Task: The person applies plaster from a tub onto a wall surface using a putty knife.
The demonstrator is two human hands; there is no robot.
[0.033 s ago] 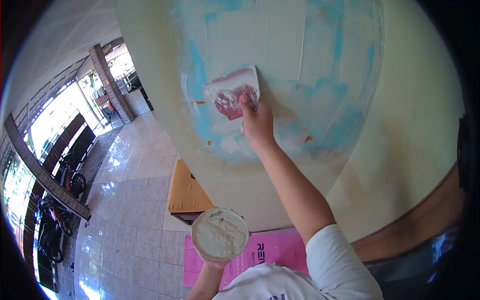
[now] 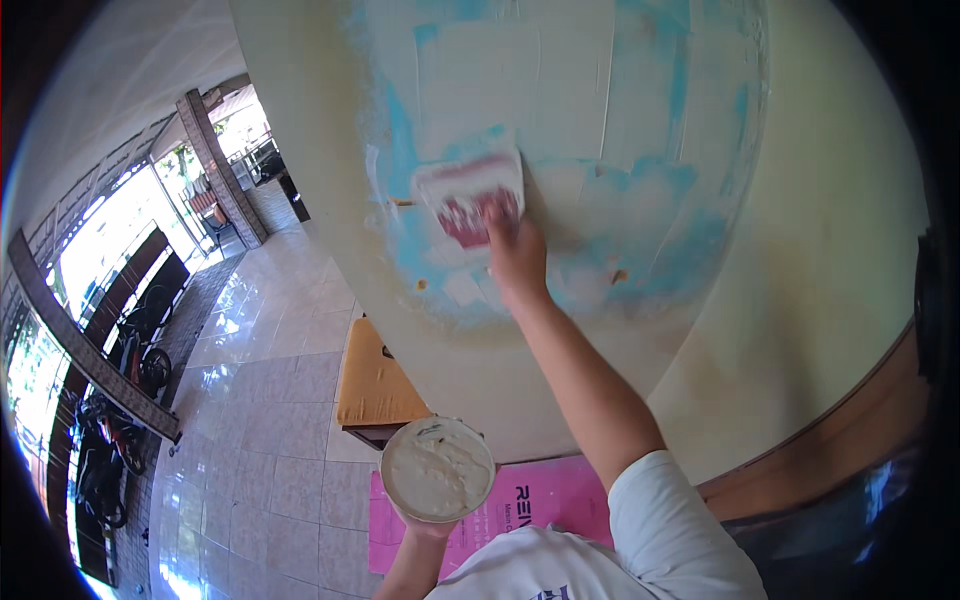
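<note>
Head view shows us the right hand [image 2: 518,262] closed around the lower right corner of a pink scraper [image 2: 462,180], with the thumb on the face turned toward us. From that grip the scraper reaches up and to the left, its broad edge farthest from the fingers. We see it tilted over the wall [image 2: 480,365], and slight blur leaves us unable to tell how much of the edge touches. Whitish smears cover part of its face, and blue patches [image 2: 650,195] with pale streaks spread around it.

Lower and to the left, we find the left hand [image 2: 425,524] gripping a round bowl [image 2: 386,490] from beneath; the bowl sits right above the palm, hiding most of the fingers. Off-white paste [image 2: 436,470] lies in it, its surface uneven. Behind the bowl we see a yellow-topped bench [image 2: 375,385], beside it a pink cardboard piece [image 2: 580,490], and farther left motorcycles [image 2: 105,440] beyond the tiled floor [image 2: 270,410]
</note>
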